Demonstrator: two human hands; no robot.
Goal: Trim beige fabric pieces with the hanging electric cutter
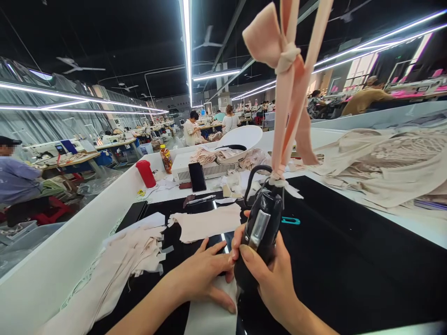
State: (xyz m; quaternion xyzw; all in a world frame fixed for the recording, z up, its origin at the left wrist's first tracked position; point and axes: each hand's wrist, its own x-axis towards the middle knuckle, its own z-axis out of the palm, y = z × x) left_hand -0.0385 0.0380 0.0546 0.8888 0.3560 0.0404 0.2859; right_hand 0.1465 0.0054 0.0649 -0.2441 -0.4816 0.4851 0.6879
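My right hand (267, 270) is wrapped round a black handheld power tool (260, 228) with a silver plate on its side. The tool hangs upright from knotted peach fabric strips (288, 93); its lower end is partly hidden by my hands. My left hand (206, 272) lies with fingers spread on a pale fabric strip (209, 316), close beside the tool's base. Just beyond it, a cut beige fabric piece (209, 223) lies flat on the black work surface (335, 260). Layered beige fabric pieces (122, 265) are stacked to the left.
A teal clip-like piece (291, 221), a pen (201, 199) and a phone (197, 177) lie farther back. Behind them are a red cup (145, 173), a bottle (165, 159) and a white box (181, 170). Beige fabric (394, 163) is heaped right. A white side wall (77, 223) edges the left.
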